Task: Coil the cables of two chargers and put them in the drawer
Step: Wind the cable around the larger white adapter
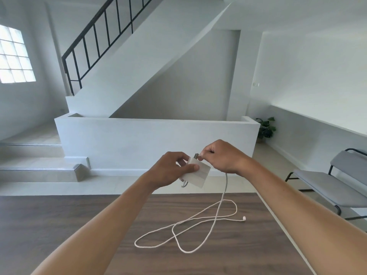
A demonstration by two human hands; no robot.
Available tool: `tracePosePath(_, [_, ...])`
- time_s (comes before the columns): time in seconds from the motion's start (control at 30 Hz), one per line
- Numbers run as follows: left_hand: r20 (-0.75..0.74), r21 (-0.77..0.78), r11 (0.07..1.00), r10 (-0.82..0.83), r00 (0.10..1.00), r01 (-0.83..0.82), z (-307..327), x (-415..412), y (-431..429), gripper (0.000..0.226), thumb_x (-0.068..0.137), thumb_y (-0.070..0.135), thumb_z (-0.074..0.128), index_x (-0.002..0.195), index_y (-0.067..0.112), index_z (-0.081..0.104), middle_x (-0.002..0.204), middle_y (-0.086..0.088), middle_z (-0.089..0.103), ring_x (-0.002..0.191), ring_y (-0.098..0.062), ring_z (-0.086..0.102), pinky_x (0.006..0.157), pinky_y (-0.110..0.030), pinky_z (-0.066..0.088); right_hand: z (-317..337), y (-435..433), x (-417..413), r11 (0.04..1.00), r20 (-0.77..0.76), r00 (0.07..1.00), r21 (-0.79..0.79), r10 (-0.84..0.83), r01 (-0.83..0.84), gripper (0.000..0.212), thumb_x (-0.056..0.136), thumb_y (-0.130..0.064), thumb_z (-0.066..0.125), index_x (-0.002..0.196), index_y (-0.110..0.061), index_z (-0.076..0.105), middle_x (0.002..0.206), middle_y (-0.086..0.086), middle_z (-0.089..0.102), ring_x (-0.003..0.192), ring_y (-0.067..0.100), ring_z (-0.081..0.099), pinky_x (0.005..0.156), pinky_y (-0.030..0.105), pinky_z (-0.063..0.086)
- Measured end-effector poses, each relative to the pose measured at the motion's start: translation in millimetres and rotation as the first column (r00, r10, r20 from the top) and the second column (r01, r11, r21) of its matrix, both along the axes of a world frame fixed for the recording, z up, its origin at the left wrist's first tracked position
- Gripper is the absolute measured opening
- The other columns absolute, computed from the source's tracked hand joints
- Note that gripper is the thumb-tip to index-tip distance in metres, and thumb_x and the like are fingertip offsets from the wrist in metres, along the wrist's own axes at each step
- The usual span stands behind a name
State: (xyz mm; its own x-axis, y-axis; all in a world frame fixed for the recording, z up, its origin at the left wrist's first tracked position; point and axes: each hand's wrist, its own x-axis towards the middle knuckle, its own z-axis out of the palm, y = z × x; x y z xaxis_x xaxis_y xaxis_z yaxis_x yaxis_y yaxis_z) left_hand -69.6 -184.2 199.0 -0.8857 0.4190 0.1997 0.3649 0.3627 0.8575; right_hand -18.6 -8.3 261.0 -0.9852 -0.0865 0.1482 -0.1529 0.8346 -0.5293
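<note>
Trailing cable [186, 251] — wooden table [79, 225], white staircase [139, 56]

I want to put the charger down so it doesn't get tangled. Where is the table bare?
The left half of the table is bare wood, from its left edge to the cable loops; the left arm crosses above it. The right half is crowded: the cable sprawls there, its loose end near the right edge.

The charger [195, 173] at centre looks like smooth, matt white plastic, with a shiny metal stub [195, 155] on top. Its white cable [198, 219] looks matt and faintly braided. The table [79, 225] across the bottom shows dark, matt wood grain.
</note>
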Motion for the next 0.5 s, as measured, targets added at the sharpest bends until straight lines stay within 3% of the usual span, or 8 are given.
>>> tracePosePath(0.13, [0.064, 0.097, 0.995, -0.004, 0.998, -0.002, -4, 2, 2, 0.021, 0.087, 0.029, 0.072, 0.106, 0.021, 0.074, 0.067, 0.004, 0.058, 0.064, -0.010, 0.063, 0.060, -0.020, 0.050, -15, -4, 0, 0.998, -0.039, 0.999, 0.057, 0.012, -0.009, 0.032, 0.095, -0.022, 0.044, 0.085, -0.011, 0.073, 0.090, 0.008, 0.073, 0.074, 0.026, 0.061, 0.069, 0.037, 0.050])
tracePosePath(0.23, [0.097, 0.133, 0.991, 0.005, 0.995, -0.018, 0, 4, 0, 0.020, 0.090, 0.028, 0.068, 0.104, 0.014, 0.075, 0.066, 0.002, 0.061, 0.059, -0.010, 0.061, 0.060, -0.024, 0.054, -20, -10, 3, 0.999, -0.069, 0.997, -0.012, 0.045, -0.046, 0.031, 0.097, -0.020, 0.044, 0.104, -0.014, 0.074, 0.094, -0.001, 0.071, 0.081, 0.017, 0.062, 0.070, 0.024, 0.047])
tracePosePath(0.37, [0.225, 0.230, 0.972, -0.010, 0.974, -0.043, 3, 4, -10, 0.025, 0.091, 0.025, 0.067, 0.109, 0.008, 0.070, 0.085, -0.012, 0.064, 0.065, -0.018, 0.065, 0.063, -0.029, 0.056, -25, -12, 7, 0.982, -0.134, 0.991, -0.185, 0.012, -0.037, 0.030, 0.098, -0.020, 0.045, 0.113, -0.017, 0.071, 0.050, -0.026, 0.052, 0.048, -0.013, 0.050, 0.056, 0.013, 0.035])
tracePosePath(0.43, [0.308, 0.302, 0.953, -0.069, 0.949, -0.029, 0, 7, -11, 0.030, 0.092, 0.024, 0.067, 0.113, 0.003, 0.066, 0.099, -0.020, 0.064, 0.077, -0.029, 0.066, 0.067, -0.033, 0.056, -30, -12, 7, 0.963, -0.155, 0.988, -0.268, -0.012, -0.031, 0.031, 0.098, -0.015, 0.044, 0.112, -0.017, 0.072, 0.043, -0.028, 0.048, 0.046, -0.013, 0.049, 0.058, 0.015, 0.036])
tracePosePath(0.5, [0.349, 0.350, 0.936, -0.096, 0.932, -0.034, -2, 12, -12, 0.034, 0.092, 0.022, 0.066, 0.117, 0.000, 0.063, 0.104, -0.022, 0.063, 0.084, -0.033, 0.065, 0.068, -0.033, 0.057, -33, -15, 9, 0.940, -0.142, 0.990, -0.341, -0.026, -0.024, 0.031, 0.098, -0.014, 0.043, 0.110, -0.017, 0.072, 0.044, -0.025, 0.049, 0.043, -0.002, 0.049, 0.056, 0.019, 0.041])
